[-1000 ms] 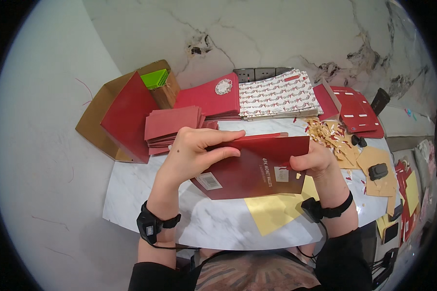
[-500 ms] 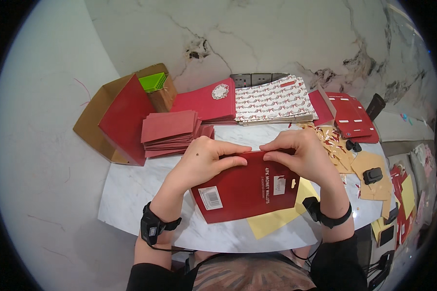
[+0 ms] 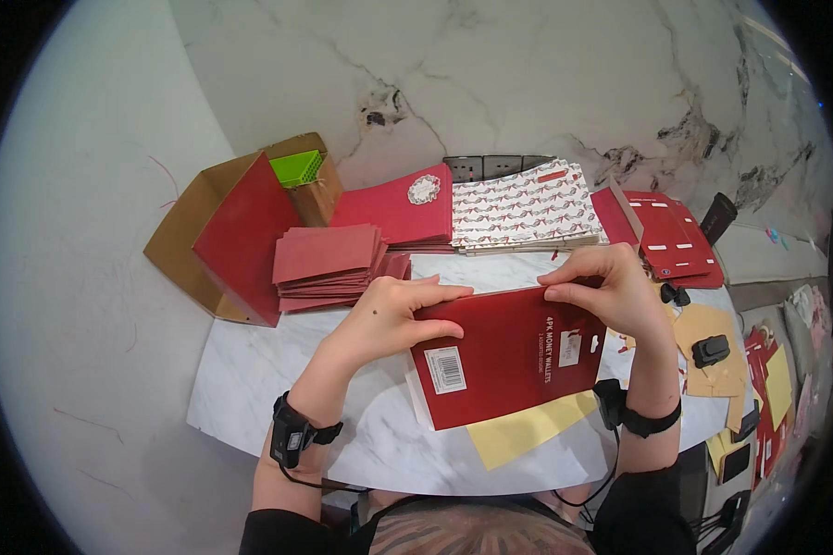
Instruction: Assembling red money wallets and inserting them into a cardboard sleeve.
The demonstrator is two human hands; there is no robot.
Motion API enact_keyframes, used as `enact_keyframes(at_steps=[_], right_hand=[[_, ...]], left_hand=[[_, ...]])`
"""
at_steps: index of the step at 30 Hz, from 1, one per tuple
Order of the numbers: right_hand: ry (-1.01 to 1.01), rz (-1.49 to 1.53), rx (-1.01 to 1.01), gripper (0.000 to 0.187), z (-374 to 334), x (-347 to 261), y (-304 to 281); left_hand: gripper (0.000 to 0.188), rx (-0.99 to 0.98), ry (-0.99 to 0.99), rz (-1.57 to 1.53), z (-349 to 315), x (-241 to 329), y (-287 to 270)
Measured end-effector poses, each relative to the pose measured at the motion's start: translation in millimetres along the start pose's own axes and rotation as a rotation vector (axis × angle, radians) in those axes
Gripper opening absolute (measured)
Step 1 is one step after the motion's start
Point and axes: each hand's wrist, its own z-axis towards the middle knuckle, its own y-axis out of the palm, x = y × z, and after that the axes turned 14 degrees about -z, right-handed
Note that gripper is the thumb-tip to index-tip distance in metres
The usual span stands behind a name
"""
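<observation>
A flat red card sleeve (image 3: 504, 365) with a barcode label, a small white sticker and a hang hole is held tilted over the table. My left hand (image 3: 393, 319) pinches its upper left corner, thumb on the front and fingers along the top edge. Further right, my right hand (image 3: 615, 291) grips the same top edge between thumb and fingers. Something white peeks out behind the sleeve's left edge. Partly under it on the table lies a yellow sheet (image 3: 528, 433).
Stacked red envelopes (image 3: 329, 259) stand beside an open cardboard box (image 3: 190, 240) on the left. At the back lie red sheets (image 3: 389, 208) and white patterned sheets (image 3: 528, 213). Red printed cards (image 3: 671, 240) and brown paper with a black device (image 3: 710, 351) occupy the right side of the marble table (image 3: 389, 453).
The red sleeve has shifted to the right. My right hand has moved right along with it, away from my left hand, which now sits nearer the sleeve's left corner.
</observation>
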Motion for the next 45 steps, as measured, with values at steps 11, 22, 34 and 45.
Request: enact_keyframes(at_steps=[11, 22, 34, 45], right_hand=[[-0.042, 0.002, -0.085, 0.016, -4.2, -11.6, -1.7], [0.092, 0.067, -0.117, 0.017, -0.8, -4.3, 1.7], [0.238, 0.098, -0.334, 0.019, 23.2, 57.6, 34.6], [0.294, -0.008, -0.384, 0.017, 27.1, 90.3, 57.6]], left_hand=[[0.027, -0.176, -0.337, -0.58, 0.3, 4.0, -22.0], [0.028, -0.187, -0.348, -0.666, -5.1, -27.8, -31.5], [0.04, 0.261, -0.273, -0.691, 14.2, -49.4, -12.4], [0.019, 0.985, -0.181, -1.974, 5.9, -94.0, -29.5]])
